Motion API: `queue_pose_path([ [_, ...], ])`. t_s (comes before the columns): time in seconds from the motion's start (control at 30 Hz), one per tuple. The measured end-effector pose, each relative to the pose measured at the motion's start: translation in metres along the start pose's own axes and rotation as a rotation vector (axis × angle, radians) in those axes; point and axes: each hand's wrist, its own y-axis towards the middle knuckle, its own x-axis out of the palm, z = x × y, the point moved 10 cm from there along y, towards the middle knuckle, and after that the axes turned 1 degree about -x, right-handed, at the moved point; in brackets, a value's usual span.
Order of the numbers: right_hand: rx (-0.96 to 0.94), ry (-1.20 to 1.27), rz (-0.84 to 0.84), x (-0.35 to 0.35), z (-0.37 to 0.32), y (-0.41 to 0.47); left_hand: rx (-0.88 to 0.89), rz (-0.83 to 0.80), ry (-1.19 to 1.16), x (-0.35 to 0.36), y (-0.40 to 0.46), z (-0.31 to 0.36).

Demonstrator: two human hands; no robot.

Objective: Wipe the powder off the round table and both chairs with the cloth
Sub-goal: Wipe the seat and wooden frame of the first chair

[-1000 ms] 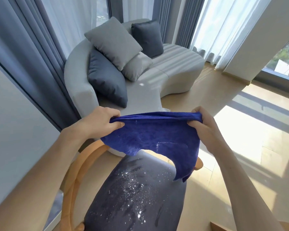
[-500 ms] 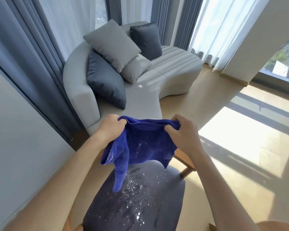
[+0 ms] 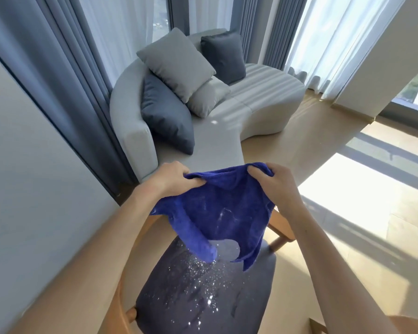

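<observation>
Overhead, tall grey-blue curtains (image 3: 58,75) and sheer white drapes (image 3: 333,37) frame the windows of a sunlit room, and a pale wooden floor (image 3: 336,165) carries bright bands of light on the right. Against the windows sits a curved light-grey sofa (image 3: 263,107) stacked with cushions, two dark (image 3: 167,116) and two pale (image 3: 176,61). A plain grey wall (image 3: 22,177) fills the left side.

Nearer the camera stands a chair (image 3: 251,297) with a dark padded seat and a curved light wooden frame. White powder (image 3: 203,280) is scattered over the middle of the seat in specks and streaks.

Above the seat hangs the blue cloth (image 3: 217,208), held up in the air by its top edge, its lower corners drooping close to the powdered seat. Faint white marks show on its face. The left hand (image 3: 176,178) grips the upper left edge with curled fingers, and the right hand (image 3: 273,184) pinches the upper right edge, fingers bunched round the fabric.
</observation>
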Motion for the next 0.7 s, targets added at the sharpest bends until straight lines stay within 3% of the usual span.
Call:
queue_pose_path([
  [0.1, 0.032, 0.009, 0.034, -0.007, 0.000, -0.001, -0.086, -0.064, 0.010, 0.008, -0.005, -0.003],
  [0.27, 0.041, -0.022, 0.016, -0.001, -0.003, -0.008, -0.202, -0.068, -0.203, 0.017, -0.013, -0.004],
  [0.4, -0.023, -0.095, 0.004, 0.011, -0.016, -0.013, -0.314, -0.051, -0.605, 0.027, -0.018, -0.002],
  [0.53, -0.144, -0.159, -0.126, 0.039, -0.036, -0.028, -0.361, -0.127, -1.042, 0.039, -0.024, 0.016],
  [0.7, -0.207, -0.111, -0.322, 0.071, -0.047, -0.042, -0.305, -0.184, -1.256, 0.033, -0.031, 0.043],
])
